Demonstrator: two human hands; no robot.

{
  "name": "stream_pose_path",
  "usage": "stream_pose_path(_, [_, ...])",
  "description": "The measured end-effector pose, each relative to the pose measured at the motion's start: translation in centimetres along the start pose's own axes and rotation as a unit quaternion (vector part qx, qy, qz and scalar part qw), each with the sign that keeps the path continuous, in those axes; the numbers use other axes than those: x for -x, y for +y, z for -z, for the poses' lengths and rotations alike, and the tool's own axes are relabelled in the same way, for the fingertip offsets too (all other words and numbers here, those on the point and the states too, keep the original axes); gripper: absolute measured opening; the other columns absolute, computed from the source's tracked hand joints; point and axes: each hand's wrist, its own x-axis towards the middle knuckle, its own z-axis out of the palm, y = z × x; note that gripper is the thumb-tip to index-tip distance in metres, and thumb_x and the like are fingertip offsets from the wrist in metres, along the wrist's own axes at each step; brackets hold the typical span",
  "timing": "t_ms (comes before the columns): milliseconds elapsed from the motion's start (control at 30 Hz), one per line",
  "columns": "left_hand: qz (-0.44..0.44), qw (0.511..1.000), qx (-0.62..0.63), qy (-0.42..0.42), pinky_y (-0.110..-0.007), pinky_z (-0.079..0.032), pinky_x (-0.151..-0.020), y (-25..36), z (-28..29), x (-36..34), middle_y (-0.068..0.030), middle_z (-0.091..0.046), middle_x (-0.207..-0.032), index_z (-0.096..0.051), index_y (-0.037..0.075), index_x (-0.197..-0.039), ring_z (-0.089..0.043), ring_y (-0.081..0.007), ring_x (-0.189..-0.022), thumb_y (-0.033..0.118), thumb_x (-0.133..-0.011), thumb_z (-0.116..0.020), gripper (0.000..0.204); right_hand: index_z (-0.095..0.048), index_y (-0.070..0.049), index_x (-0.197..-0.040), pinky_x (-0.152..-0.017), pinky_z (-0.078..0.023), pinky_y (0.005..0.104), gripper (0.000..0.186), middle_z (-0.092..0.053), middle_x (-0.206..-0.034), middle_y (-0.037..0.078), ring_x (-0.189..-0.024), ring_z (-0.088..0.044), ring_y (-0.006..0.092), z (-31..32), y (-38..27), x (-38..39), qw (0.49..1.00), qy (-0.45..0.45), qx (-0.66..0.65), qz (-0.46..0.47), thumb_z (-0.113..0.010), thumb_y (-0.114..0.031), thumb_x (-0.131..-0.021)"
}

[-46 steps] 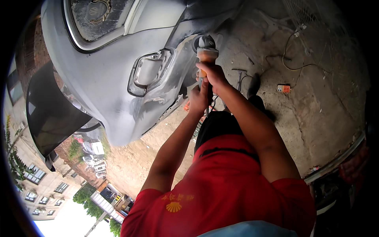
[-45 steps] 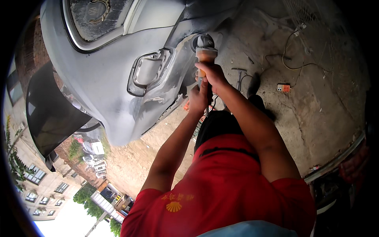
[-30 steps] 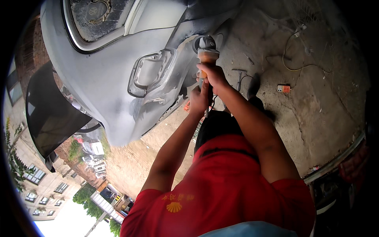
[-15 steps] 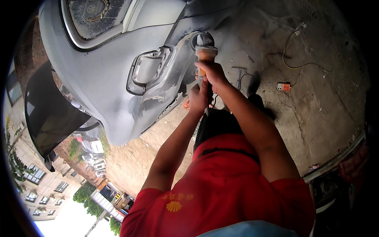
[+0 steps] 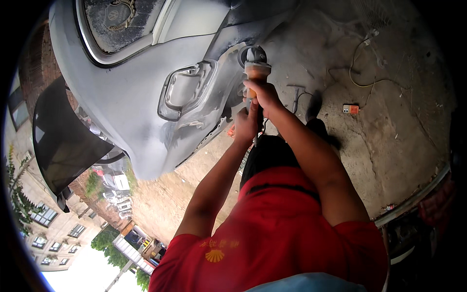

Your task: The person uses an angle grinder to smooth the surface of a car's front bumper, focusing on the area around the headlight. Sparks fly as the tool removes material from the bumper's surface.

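An orange-and-grey angle grinder (image 5: 258, 71) is held in both my hands, its head pointing away from me. My right hand (image 5: 264, 97) wraps round the orange body just behind the head. Nearer to me, my left hand (image 5: 246, 124) closes on the rear of the tool. The disc side faces the edge of a grey, dusty car body panel (image 5: 131, 92) at the wheel-arch area; whether the disc touches it, I cannot tell. Left of the grinder, the panel has a rounded rectangular recess (image 5: 185, 91) with scuffed edges.
On the dusty concrete floor to the right lie a hammer-shaped tool (image 5: 295, 95), an orange-and-white socket box (image 5: 350, 109) and a yellowish cable (image 5: 357, 80). A dark curved panel (image 5: 65, 141) stands out at the left. My shoe (image 5: 314, 104) is near the hammer-shaped tool.
The grinder and both hands have shifted slightly to the right and toward me along the panel edge. The grip is the same, and the view has moved a little.
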Motion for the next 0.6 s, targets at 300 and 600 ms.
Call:
stream_pose_path(300, [0.022,0.998,-0.062,0.008,-0.035,-0.051,-0.054,-0.1,0.3,-0.5,-0.0052,-0.064,-0.067,-0.067,0.000,-0.077,-0.063,-0.0156,-0.057,0.070,-0.112,-0.058,0.078,-0.070,0.000,-0.121,-0.075,-0.060,0.0387,0.052,-0.076,-0.095,0.013,-0.080,-0.076,0.0253,-0.1,-0.5,0.0,1.000,-0.013,-0.019,0.010,-0.087,-0.040,-0.093])
stream_pose_path(600, [0.019,0.999,-0.046,0.002,-0.035,-0.053,-0.055,0.4,-0.3,-0.8,-0.0056,-0.065,-0.069,-0.068,0.000,-0.082,-0.065,-0.0161,-0.058,0.072,-0.110,-0.060,0.078,-0.070,0.001,-0.121,-0.076,-0.060,0.0397,0.052,-0.076,-0.096,0.013,-0.079,-0.076,0.0247,0.4,-1.0,-0.3,1.000,0.004,-0.029,0.005,-0.088,-0.039,-0.092])
